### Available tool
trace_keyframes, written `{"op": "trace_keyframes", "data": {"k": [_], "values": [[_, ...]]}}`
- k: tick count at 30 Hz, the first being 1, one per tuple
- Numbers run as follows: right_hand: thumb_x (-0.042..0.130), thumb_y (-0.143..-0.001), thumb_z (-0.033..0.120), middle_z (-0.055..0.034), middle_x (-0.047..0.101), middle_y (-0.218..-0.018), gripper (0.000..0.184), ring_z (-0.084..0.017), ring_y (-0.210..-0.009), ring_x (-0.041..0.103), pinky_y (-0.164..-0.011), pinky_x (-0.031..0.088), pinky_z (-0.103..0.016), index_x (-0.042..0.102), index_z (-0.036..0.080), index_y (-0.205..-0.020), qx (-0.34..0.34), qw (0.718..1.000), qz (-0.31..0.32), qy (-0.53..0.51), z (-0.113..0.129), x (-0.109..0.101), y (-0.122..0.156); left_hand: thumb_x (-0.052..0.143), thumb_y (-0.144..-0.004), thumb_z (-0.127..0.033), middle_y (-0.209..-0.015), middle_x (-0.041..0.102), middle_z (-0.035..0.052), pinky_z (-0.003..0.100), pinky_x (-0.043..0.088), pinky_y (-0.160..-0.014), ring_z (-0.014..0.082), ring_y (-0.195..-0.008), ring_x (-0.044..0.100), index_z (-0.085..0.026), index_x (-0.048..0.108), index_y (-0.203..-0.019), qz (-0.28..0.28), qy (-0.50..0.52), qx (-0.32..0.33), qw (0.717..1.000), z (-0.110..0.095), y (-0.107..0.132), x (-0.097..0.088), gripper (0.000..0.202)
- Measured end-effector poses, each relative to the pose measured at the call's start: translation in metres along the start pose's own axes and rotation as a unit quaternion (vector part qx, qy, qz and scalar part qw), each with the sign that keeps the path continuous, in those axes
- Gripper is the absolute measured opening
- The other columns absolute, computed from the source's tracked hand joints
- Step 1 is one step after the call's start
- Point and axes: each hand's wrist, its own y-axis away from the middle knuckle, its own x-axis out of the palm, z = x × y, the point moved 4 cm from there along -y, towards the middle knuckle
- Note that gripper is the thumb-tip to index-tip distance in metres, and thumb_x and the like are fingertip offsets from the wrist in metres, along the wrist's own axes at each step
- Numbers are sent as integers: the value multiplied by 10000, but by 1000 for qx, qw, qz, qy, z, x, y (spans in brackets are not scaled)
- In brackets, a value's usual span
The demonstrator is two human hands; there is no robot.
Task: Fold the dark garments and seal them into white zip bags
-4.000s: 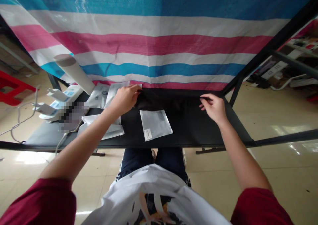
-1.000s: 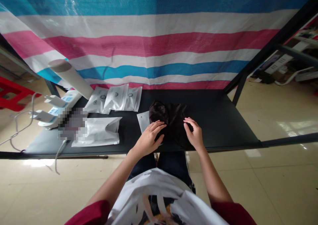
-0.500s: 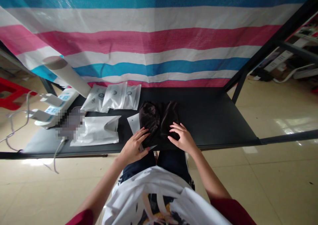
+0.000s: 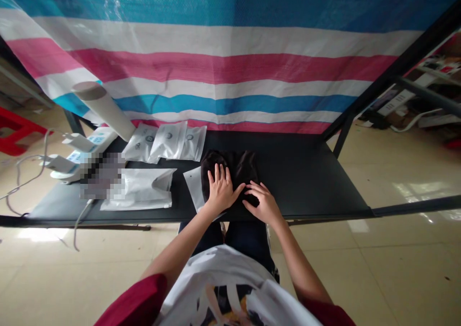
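A dark brown, soft piece of fabric [image 4: 242,165] lies in two rounded folds near the front edge of the black table; its exact kind I cannot tell. My left hand [image 4: 220,191] rests flat on its left fold, fingers spread and pointing away from me. At the lower right of the cloth is my right hand [image 4: 264,203], its fingers apart and slightly curved, the fingertips at the fabric's edge. Partly under the left fold lies a pale flat sheet or bag [image 4: 193,184], mostly covered by the cloth and my left hand.
Several white plastic packets [image 4: 167,141] lie along the back left, with one larger packet [image 4: 144,189] in front. Further left are a power strip [image 4: 103,136] with plugged-in chargers, cables and a white cylinder [image 4: 104,110]. Striped sheeting [image 4: 230,69] hangs behind the black table [image 4: 302,182].
My left hand has moved right and forward, from the cloth's lower left edge to flat on top of its left fold. My right hand has barely moved. The view has shifted slightly.
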Motion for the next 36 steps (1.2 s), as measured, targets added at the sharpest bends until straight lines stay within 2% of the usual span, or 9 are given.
{"op": "trace_keyframes", "data": {"k": [4,7,12,15,18,22,24,30,36], "values": [[659,-839,329,-61,678,-1250,192,-257,-1297,544,-1144,340,-533,692,244,-1008,3,1000,0,0,-1,0,0,415,-932,-609,-1573,262,268,672,123,-1160,376,-1501,157,-31,216,-1528,-15,9,21,1000,-4,4,-21,854],[657,-837,334,-69,678,-1251,235,-262,-1293,546,-1141,344,-539,692,243,-1051,6,1000,-1,5,-3,2,1,411,-938,-610,-1606,227,199,625,102,-1189,326,-1519,107,-103,142,-1561,6,39,90,995,-14,6,-40,847],[639,-848,316,-75,687,-1233,289,-263,-1287,552,-1142,349,-533,675,232,-1122,-1,1000,-2,6,-2,2,1,407,-939,-617,-1595,281,172,615,160,-1185,316,-1510,161,-149,234,-1545,114,62,165,978,-18,5,-16,785],[634,-853,318,-68,682,-1245,220,-260,-1288,552,-1143,348,-526,690,235,-1049,-5,1000,-4,5,0,0,0,451,-925,-607,-1583,300,191,600,205,-1181,339,-1499,192,-130,299,-1521,138,61,170,974,-9,5,-4,778],[653,-842,326,-63,683,-1242,199,-261,-1283,556,-1141,346,-530,694,245,-1019,-1,1000,-5,0,0,-2,0,484,-936,-536,-1568,351,159,563,240,-1190,317,-1494,225,-163,325,-1511,107,85,174,975,5,9,-19,703],[655,-840,328,-64,680,-1245,189,-263,-1286,554,-1141,340,-539,695,250,-1007,0,1000,-2,-9,0,-2,0,432,-955,-242,-1436,542,99,468,338,-1181,240,-1392,442,-197,513,-1379,83,120,174,974,37,22,-46,433],[651,-843,333,-66,679,-1245,184,-266,-1285,555,-1143,341,-536,695,247,-1000,-3,1000,-7,-10,0,-2,0,393,-877,-81,-1350,617,70,434,379,-1166,206,-1331,515,-210,592,-1288,103,130,178,970,54,32,-49,475],[660,-824,329,-76,724,-1096,106,-264,-1194,612,-1026,480,-456,697,238,-866,-9,999,-49,-12,-3,-12,11,473,-683,-25,-1458,527,55,449,331,-1197,224,-1439,373,-207,561,-1332,152,150,192,958,79,55,-41,680],[764,-710,381,-96,606,-1363,543,-311,-1350,483,-1129,366,-562,648,243,-1222,-52,997,56,23,-3,-16,33,548,-758,-110,-1435,549,80,490,336,-1182,256,-1425,395,-225,578,-1323,137,146,187,962,79,57,-37,578]]}}
